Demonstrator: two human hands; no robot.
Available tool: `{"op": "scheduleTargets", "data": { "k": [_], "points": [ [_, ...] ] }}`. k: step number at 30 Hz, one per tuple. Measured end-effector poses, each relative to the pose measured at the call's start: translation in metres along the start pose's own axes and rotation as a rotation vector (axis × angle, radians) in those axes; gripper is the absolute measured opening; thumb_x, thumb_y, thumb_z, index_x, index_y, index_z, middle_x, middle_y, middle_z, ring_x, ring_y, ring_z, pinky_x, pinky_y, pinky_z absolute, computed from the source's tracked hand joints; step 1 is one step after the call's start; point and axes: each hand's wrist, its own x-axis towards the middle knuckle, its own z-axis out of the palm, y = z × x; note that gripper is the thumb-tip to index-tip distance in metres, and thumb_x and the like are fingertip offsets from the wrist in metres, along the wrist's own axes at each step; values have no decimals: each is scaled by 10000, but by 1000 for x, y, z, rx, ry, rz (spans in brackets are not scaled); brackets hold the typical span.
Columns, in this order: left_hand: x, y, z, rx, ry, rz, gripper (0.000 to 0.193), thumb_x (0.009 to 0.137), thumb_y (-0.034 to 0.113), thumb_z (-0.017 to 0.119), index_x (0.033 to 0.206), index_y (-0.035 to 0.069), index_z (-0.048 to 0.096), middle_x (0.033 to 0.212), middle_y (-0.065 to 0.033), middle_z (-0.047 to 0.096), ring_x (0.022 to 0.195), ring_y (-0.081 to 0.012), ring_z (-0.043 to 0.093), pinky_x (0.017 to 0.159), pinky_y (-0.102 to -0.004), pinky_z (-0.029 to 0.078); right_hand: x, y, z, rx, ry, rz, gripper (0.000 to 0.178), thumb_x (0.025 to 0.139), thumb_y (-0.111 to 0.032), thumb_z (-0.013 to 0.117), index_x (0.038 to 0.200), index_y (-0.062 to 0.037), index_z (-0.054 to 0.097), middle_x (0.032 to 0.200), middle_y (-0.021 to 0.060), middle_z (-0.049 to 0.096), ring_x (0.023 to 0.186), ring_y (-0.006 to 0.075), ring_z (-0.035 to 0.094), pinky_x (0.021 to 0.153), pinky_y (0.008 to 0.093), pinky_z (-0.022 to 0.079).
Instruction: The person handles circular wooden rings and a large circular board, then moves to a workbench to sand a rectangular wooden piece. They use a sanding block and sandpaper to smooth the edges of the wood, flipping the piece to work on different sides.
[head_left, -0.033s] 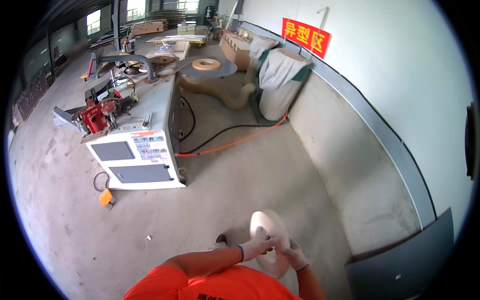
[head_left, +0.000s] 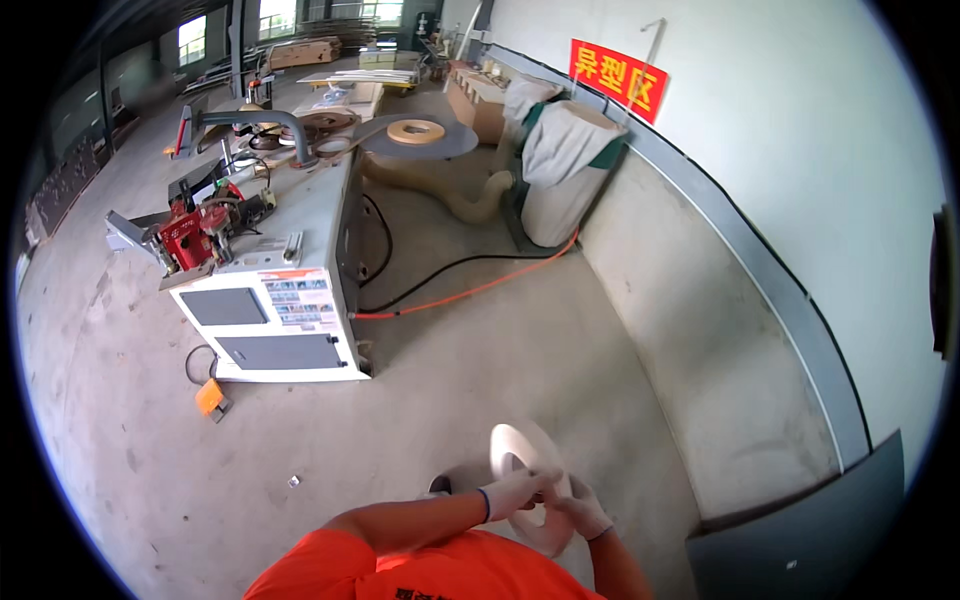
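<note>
A wide, pale roll of edge banding [head_left: 518, 440] with a hole in its middle is held in front of my body, low in the view. My left hand [head_left: 516, 494], in a pale glove with a dark cuff, is closed at the roll's middle. On the roll's right side, my gloved right hand [head_left: 584, 508] has its fingers closed on it. Both hands are close together, and their fingertips are partly hidden. The roll is tilted, with its far end toward the machine.
A white edge-banding machine [head_left: 340, 290] stands ahead on the left; a tan roll [head_left: 415, 131] lies on its round grey disc [head_left: 455, 142]. An orange hose [head_left: 470, 292] and black cable cross the floor to a dust-bag unit [head_left: 560, 190]. A foot pedal [head_left: 210, 398] sits before the machine. A dark panel [head_left: 800, 530] leans at right.
The roll sits slightly further left in the picture, with both hands still on it. The room has shifted a little with my head.
</note>
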Motion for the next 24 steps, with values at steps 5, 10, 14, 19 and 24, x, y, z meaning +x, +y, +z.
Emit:
{"op": "scheduleTargets", "data": {
  "k": [5, 10, 14, 19, 24],
  "points": [
    [76, 103, -112, -257, 240, 43, 542, 1039, 564, 622, 1047, 31, 722, 850, -58, 631, 807, -171, 567, 755, -345, 475, 169, -135, 54, -464, -134, 89, 843, 831, -342, 847, 1540, -15, 529, 1393, 174, 690, 1298, 273, 654, 1083, 408, 524],
    [150, 222, -214, -477, 329, 54, 503, 1045, 509, 651, 1129, 14, 686, 1024, -78, 689, 941, -221, 682, 841, -380, 567, 331, -194, 76, -586, -108, 130, 832, 806, -349, 854, 1512, -30, 551, 1334, 182, 720, 1224, 306, 698, 1043, 418, 550],
    [241, 299, -320, -472, 243, 153, 462, 1053, 434, 662, 1218, 3, 682, 1120, -90, 709, 995, -231, 699, 866, -394, 579, 485, -239, 60, -630, -157, 67, 824, 799, -373, 850, 1493, -31, 567, 1300, 190, 740, 1189, 323, 726, 1027, 416, 561],
    [318, 416, -448, -333, 368, 315, 399, 1024, 354, 697, 1257, 31, 687, 1131, -113, 721, 1017, -256, 710, 873, -412, 596, 672, -327, 66, -804, -251, 9, 758, 828, -389, 836, 1457, -39, 598, 1312, 199, 740, 1226, 322, 720, 1030, 410, 561],
    [297, 602, -518, -689, 536, 170, 339, 963, 277, 764, 1150, -2, 719, 1061, -153, 723, 975, -294, 721, 869, -441, 617, 813, -418, 97, -733, -373, -90, 836, 869, -451, 832, 1528, -47, 512, 1340, 177, 729, 1240, 319, 713, 1077, 411, 538]
  ]
}}
